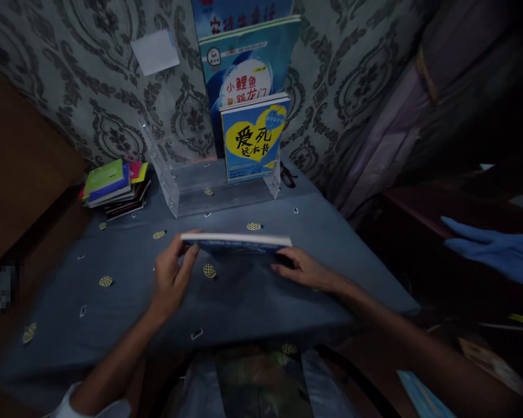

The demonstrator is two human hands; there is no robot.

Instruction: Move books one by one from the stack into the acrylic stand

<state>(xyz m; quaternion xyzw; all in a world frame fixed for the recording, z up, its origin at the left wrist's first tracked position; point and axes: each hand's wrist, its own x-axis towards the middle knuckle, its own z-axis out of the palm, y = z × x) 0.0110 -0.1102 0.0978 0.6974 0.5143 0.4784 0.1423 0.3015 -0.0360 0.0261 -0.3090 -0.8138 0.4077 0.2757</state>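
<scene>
A blue book is held up over the table, seen nearly edge-on with its pale page edge uppermost. My left hand pinches its left end between thumb and fingers. At the opposite end, my right hand grips the lower right corner. Beyond the book stands a clear acrylic rack with a blue book bearing a yellow heart upright at its right side. Behind that one rise a teal book and a taller blue book, partly hidden.
A pile of small colourful books lies at the table's back left. Dark glasses rest just right of the rack. The blue patterned tablecloth ends near my body. A blue glove lies at the right, and a curtain hangs behind.
</scene>
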